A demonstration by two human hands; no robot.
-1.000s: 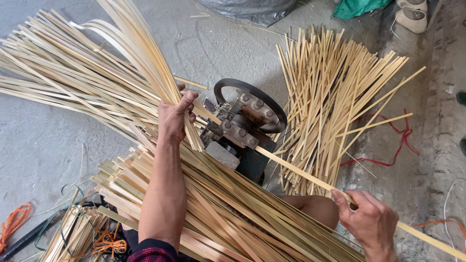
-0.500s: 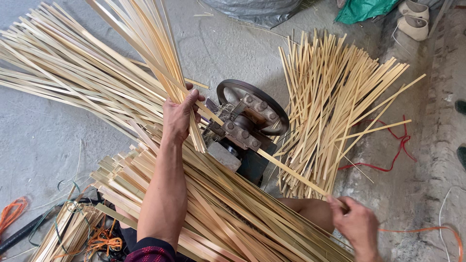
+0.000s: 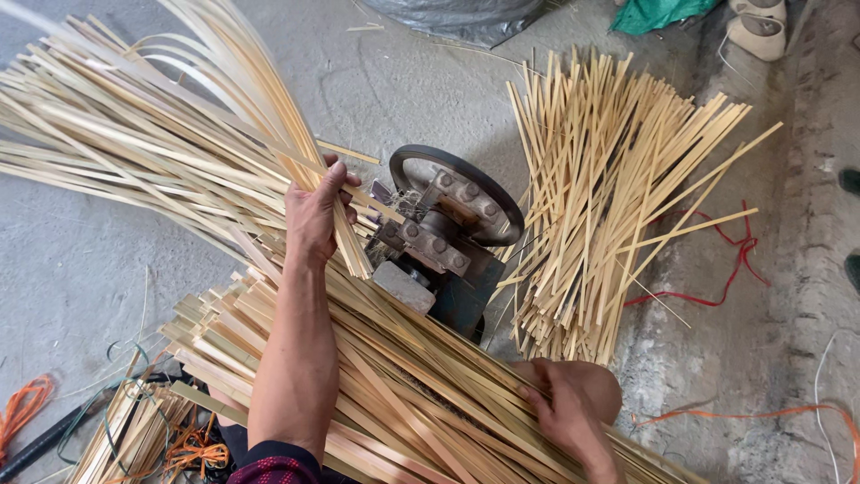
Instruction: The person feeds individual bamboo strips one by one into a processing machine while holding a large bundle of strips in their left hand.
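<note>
Setting: floor-level craft workshop for splitting bamboo. Evidence: bare, dusty concrete floor (image 3: 81, 269) as work surface; small dark metal splitting machine (image 3: 448, 233) with a round wheel and bolted block, just right of the left hand's fingers (image 3: 345, 193); long pale bamboo strips (image 3: 134, 152) fanned out left of those fingers; a heap of shorter split sticks (image 3: 609, 197) beyond the machine; orange cord (image 3: 22, 408) and red cord (image 3: 730, 269) loose on the floor.

Splitter machine (image 3: 445, 235) sits just right of the left hand's fingers (image 3: 333, 186), fanned strips (image 3: 134, 152) left of them, cut slat pile (image 3: 609, 197) further right, long slat bundle (image 3: 394, 403) under the right hand's fingers (image 3: 537, 399).
</note>
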